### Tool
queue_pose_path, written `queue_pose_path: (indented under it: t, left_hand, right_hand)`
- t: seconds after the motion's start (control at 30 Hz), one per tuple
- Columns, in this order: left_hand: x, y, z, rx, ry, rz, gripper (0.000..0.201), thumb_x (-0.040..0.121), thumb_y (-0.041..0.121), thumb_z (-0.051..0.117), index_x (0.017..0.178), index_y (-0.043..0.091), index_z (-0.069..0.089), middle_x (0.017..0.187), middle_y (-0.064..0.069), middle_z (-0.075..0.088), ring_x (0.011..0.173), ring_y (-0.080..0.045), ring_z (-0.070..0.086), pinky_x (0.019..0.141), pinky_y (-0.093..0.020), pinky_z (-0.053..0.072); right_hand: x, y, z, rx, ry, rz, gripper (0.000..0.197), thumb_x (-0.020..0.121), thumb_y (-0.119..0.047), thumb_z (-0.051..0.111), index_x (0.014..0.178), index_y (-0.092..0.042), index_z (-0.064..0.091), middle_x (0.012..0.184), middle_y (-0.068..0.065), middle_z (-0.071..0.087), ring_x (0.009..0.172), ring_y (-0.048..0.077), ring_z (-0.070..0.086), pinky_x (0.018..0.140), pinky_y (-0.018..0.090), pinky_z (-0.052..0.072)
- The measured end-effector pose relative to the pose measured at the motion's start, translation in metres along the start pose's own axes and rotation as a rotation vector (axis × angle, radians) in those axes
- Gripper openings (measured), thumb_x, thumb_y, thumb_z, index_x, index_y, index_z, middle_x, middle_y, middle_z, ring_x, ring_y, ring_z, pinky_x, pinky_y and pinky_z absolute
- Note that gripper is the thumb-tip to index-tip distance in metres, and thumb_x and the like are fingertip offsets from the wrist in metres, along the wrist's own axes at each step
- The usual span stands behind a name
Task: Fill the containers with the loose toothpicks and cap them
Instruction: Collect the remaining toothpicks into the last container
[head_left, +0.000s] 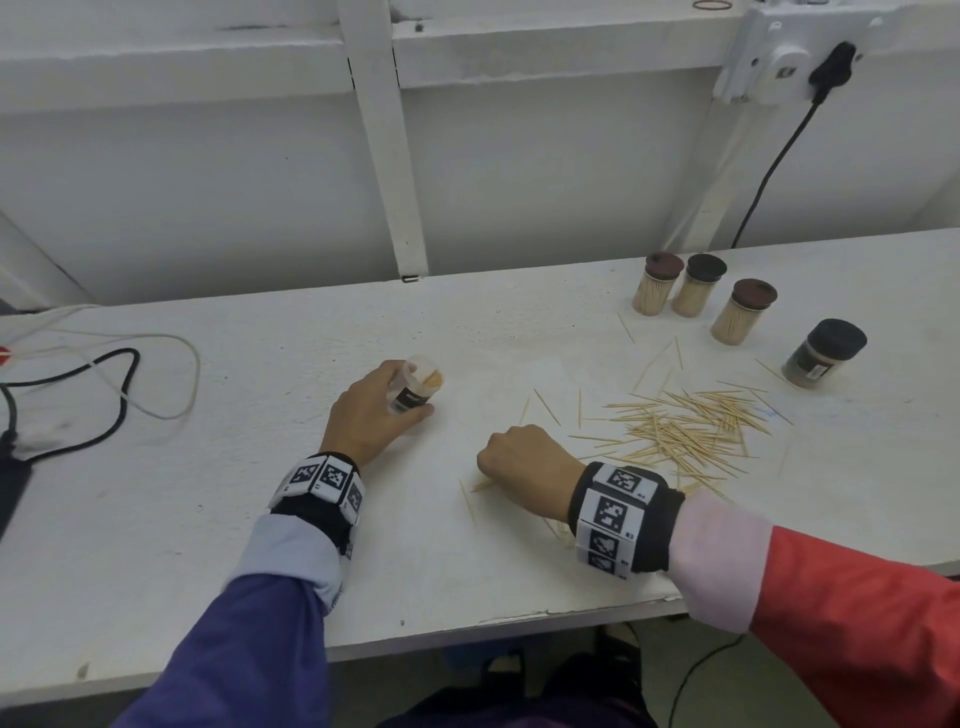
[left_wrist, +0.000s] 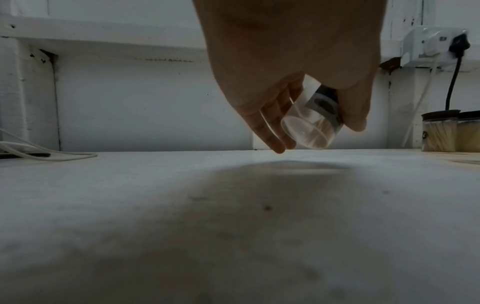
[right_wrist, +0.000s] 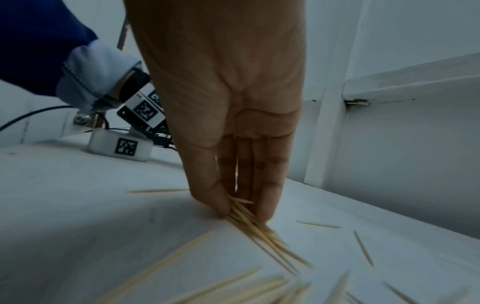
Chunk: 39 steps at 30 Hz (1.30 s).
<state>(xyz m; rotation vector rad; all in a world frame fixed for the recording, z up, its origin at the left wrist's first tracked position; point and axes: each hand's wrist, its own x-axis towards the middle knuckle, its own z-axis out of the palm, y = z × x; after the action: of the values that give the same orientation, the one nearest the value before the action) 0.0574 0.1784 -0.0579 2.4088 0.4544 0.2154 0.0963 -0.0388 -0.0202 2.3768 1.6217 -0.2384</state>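
Loose toothpicks (head_left: 685, 431) strewn over the white table (head_left: 249, 571), right of centre, thinning toward the near edge. Among them, at their left fringe, the right hand (head_left: 524, 467), knuckles up in the head view, fingers hidden there. Shown only by the right wrist camera: thumb and fingers (right_wrist: 269, 197) pressed together, pinching a small bundle of toothpicks (right_wrist: 259, 230) whose far ends trail on the table. Further left, the left hand (head_left: 374, 415), fingers and thumb curled round a clear open container (head_left: 415, 387), tilted with its mouth toward the toothpick pile, some toothpicks inside. From the left wrist camera, the container's round transparent base (left_wrist: 306, 133) seen from below, lifted just off the table, thumb on one side and fingers (left_wrist: 272, 131) on the other; contents faint there. At the back right, four capped containers (head_left: 737, 306) standing upright, three pale with toothpicks, one dark (head_left: 823, 353) nearer. Only two of them caught at the left wrist view's edge. Cables (head_left: 104, 384) at far left.
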Motion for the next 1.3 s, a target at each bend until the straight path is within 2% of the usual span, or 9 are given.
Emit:
queue_pose_path:
  t: [0.1, 0.27, 0.4, 0.53, 0.67, 0.8, 1.0, 1.13, 1.3]
  left_hand:
    - [0.001, 0.0, 0.0, -0.005, -0.003, 0.009, 0.053, 0.078, 0.041, 0.078, 0.122, 0.025, 0.054, 0.117, 0.003, 0.064, 0.107, -0.02, 0.058, 0.086, -0.037, 0.047]
    - [0.0, -0.002, 0.001, -0.011, -0.013, 0.021, 0.05, 0.078, 0.042, 0.078, 0.12, 0.027, 0.054, 0.114, 0.005, 0.064, 0.103, -0.019, 0.058, 0.086, -0.039, 0.048]
    - [0.001, -0.003, 0.001, -0.014, -0.021, 0.033, 0.048, 0.078, 0.042, 0.077, 0.118, 0.028, 0.054, 0.111, 0.005, 0.064, 0.1, -0.019, 0.058, 0.084, -0.038, 0.048]
    - [0.001, -0.004, 0.002, -0.033, -0.03, 0.034, 0.049, 0.078, 0.041, 0.078, 0.119, 0.028, 0.054, 0.112, 0.005, 0.065, 0.1, -0.019, 0.059, 0.087, -0.04, 0.049]
    - [0.002, -0.004, 0.003, -0.077, -0.043, 0.037, 0.049, 0.079, 0.04, 0.078, 0.12, 0.027, 0.054, 0.111, 0.004, 0.065, 0.1, -0.019, 0.059, 0.088, -0.041, 0.05]
    - [0.002, -0.002, 0.003, -0.119, -0.05, 0.025, 0.051, 0.078, 0.039, 0.079, 0.121, 0.026, 0.054, 0.113, 0.004, 0.065, 0.102, -0.018, 0.06, 0.089, -0.04, 0.05]
    - [0.001, 0.002, 0.003, -0.143, -0.071, 0.053, 0.052, 0.078, 0.037, 0.079, 0.121, 0.027, 0.052, 0.11, 0.006, 0.064, 0.095, -0.014, 0.059, 0.079, -0.026, 0.045]
    - [0.0, 0.002, 0.002, -0.189, -0.078, 0.088, 0.052, 0.077, 0.039, 0.08, 0.12, 0.03, 0.053, 0.109, 0.008, 0.066, 0.097, -0.013, 0.061, 0.086, -0.029, 0.049]
    - [-0.002, 0.007, 0.001, -0.26, -0.024, 0.124, 0.05, 0.078, 0.032, 0.081, 0.119, 0.026, 0.055, 0.105, 0.011, 0.066, 0.099, -0.007, 0.063, 0.091, -0.029, 0.051]
  right_hand:
    - [-0.001, 0.007, -0.003, 0.029, -0.035, 0.003, 0.03, 0.087, 0.012, 0.043, 0.067, -0.007, 0.032, 0.088, 0.012, 0.053, 0.077, 0.027, 0.046, 0.065, 0.033, 0.031]
    - [0.001, 0.008, -0.011, 0.055, -0.085, -0.003, 0.019, 0.088, 0.007, 0.046, 0.097, -0.003, 0.06, 0.104, 0.017, 0.059, 0.074, 0.026, 0.043, 0.065, 0.032, 0.033]
    - [0.003, 0.006, -0.017, 0.037, -0.097, -0.023, 0.013, 0.088, 0.003, 0.047, 0.093, -0.004, 0.057, 0.101, 0.016, 0.058, 0.073, 0.026, 0.042, 0.065, 0.032, 0.032]
    - [0.006, 0.015, -0.016, 0.091, -0.099, 0.0, 0.028, 0.085, -0.002, 0.051, 0.063, -0.015, 0.041, 0.075, 0.003, 0.045, 0.063, 0.025, 0.043, 0.053, 0.027, 0.026]
    - [0.015, 0.035, -0.016, 0.307, 0.021, 0.05, 0.01, 0.086, -0.016, 0.063, 0.09, -0.02, 0.072, 0.092, 0.0, 0.067, 0.084, 0.023, 0.062, 0.066, 0.027, 0.037]
    - [0.025, 0.059, -0.025, 0.872, 0.324, 0.127, 0.003, 0.082, -0.01, 0.072, 0.081, -0.011, 0.075, 0.071, 0.0, 0.072, 0.066, 0.013, 0.066, 0.068, 0.029, 0.052]
    - [0.046, 0.055, -0.049, 1.693, 0.809, 0.156, 0.011, 0.08, 0.006, 0.071, 0.088, 0.013, 0.068, 0.081, 0.02, 0.071, 0.075, 0.02, 0.069, 0.078, 0.023, 0.054]
    - [0.066, 0.039, -0.041, 1.802, 0.845, 0.188, 0.013, 0.081, 0.002, 0.072, 0.09, 0.011, 0.068, 0.088, 0.02, 0.072, 0.082, 0.02, 0.07, 0.08, 0.023, 0.053]
    - [0.079, 0.026, -0.014, 1.674, 0.676, 0.216, 0.007, 0.079, -0.008, 0.077, 0.085, -0.01, 0.077, 0.106, 0.003, 0.072, 0.106, 0.014, 0.065, 0.098, 0.036, 0.048]
